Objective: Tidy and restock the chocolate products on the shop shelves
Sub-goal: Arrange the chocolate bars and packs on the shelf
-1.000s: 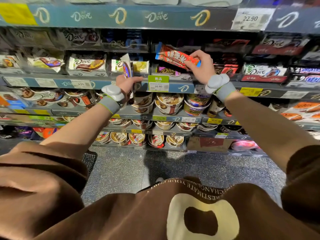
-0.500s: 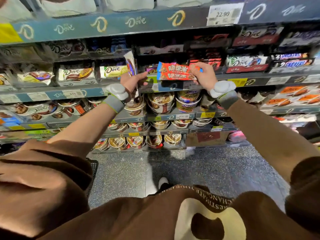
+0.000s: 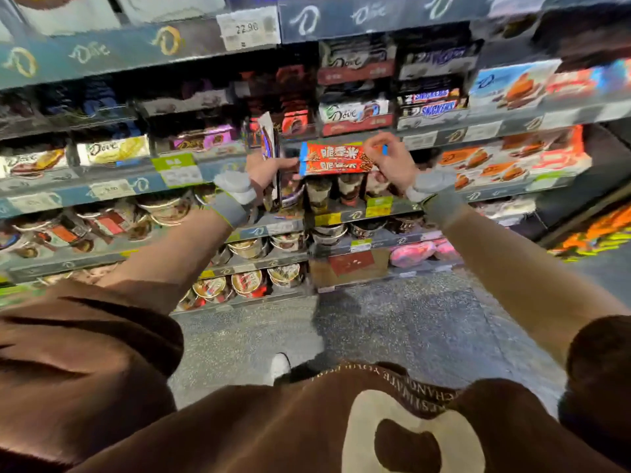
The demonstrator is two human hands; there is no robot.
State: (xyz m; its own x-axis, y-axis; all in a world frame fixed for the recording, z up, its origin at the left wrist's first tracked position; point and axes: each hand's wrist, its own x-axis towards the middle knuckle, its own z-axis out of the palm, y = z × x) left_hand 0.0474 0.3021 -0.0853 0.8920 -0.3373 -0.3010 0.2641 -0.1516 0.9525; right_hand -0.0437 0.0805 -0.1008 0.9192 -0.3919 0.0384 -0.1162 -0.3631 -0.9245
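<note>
The right hand (image 3: 392,162) pinches the right end of two red chocolate bars (image 3: 333,158), stacked one above the other and held level in front of the shelf edge, thumb and curled fingers closed round the wrappers. The left hand (image 3: 264,170) grips one upright packet (image 3: 268,138) with a white and dark wrapper, its fingers curled round the lower part, and one straightened fingertip touches the left end of the red bars. Both wrists wear a grey band with a white pod. Just below the bars, on the next shelf down, three chocolate cups (image 3: 336,191) stand in a row behind yellow and green price tags. Far above, one white tag (image 3: 247,29) reads 22.90. To the right, two Snickers boxes (image 3: 432,104) sit stacked; the frame is blurred, so smaller counts cannot be told.
</note>
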